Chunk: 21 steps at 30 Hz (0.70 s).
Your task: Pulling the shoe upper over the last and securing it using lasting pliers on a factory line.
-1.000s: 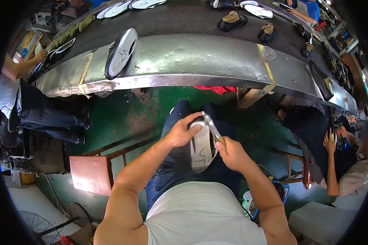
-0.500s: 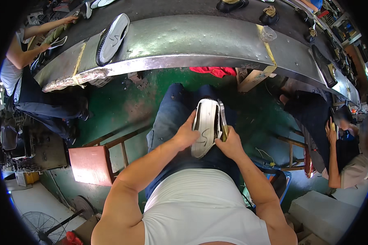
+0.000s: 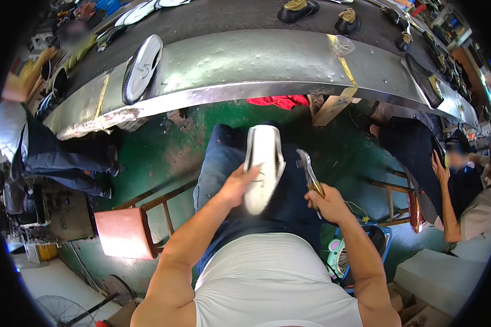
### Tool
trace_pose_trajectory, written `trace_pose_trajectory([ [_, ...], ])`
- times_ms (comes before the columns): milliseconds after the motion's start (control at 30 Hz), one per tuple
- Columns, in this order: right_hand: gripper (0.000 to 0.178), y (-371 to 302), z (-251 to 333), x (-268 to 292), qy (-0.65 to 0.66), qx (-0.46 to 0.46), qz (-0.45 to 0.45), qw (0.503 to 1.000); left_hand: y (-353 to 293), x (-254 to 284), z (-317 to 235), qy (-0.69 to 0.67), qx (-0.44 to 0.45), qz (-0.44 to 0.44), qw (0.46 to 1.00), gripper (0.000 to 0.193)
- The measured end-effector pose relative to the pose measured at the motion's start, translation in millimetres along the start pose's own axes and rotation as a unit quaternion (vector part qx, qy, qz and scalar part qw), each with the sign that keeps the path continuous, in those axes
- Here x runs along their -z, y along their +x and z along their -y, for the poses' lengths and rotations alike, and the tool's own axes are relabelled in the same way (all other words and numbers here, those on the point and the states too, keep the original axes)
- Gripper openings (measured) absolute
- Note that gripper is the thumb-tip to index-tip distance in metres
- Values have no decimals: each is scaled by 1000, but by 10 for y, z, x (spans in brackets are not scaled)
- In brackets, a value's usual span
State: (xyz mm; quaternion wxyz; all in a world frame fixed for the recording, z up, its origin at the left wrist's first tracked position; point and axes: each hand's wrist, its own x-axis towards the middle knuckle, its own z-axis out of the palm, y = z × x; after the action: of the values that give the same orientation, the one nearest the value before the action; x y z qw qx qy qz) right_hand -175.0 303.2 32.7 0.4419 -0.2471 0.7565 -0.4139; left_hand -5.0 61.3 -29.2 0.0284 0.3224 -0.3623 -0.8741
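My left hand point(image 3: 238, 184) grips a white shoe point(image 3: 264, 147) by its left side, holding it bottom up over my lap. A dark curved mark runs across its pale underside, and loose edges of the upper stand up along both sides. To the right and apart from the shoe, my right hand point(image 3: 329, 201) is closed round the handles of a pair of lasting pliers point(image 3: 306, 166). Their metal head points up and away from me. On the metal edge of the bench, a similar marked shoe point(image 3: 142, 71) leans bottom up.
Across the front runs a dark conveyor bench point(image 3: 218, 16) with a metal rim point(image 3: 245, 57), carrying several shoes and a clear cup point(image 3: 342, 46). Stools stand at both sides, one with a reddish seat point(image 3: 124, 233). Co-workers are at left point(image 3: 65, 152) and right point(image 3: 447, 180).
My right hand has drawn the pliers away from the shoe's right edge, to the right and slightly down. The shoe has moved a little left in my left hand.
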Motion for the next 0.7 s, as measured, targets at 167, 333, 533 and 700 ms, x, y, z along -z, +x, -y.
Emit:
trace_pose_trajectory([
  [167,29,-360,319,280,75,-74,153,983,-308,343,-308,-246,31,214,945,79],
  [333,42,-245,608,281,210,-71,308,925,-487,188,-455,-253,6,191,948,91],
  [533,43,-115,751,236,262,-115,362,887,-603,96,-468,-184,-19,231,955,89],
  [700,42,-84,607,457,139,-134,364,911,-684,189,-393,-200,28,248,947,86],
])
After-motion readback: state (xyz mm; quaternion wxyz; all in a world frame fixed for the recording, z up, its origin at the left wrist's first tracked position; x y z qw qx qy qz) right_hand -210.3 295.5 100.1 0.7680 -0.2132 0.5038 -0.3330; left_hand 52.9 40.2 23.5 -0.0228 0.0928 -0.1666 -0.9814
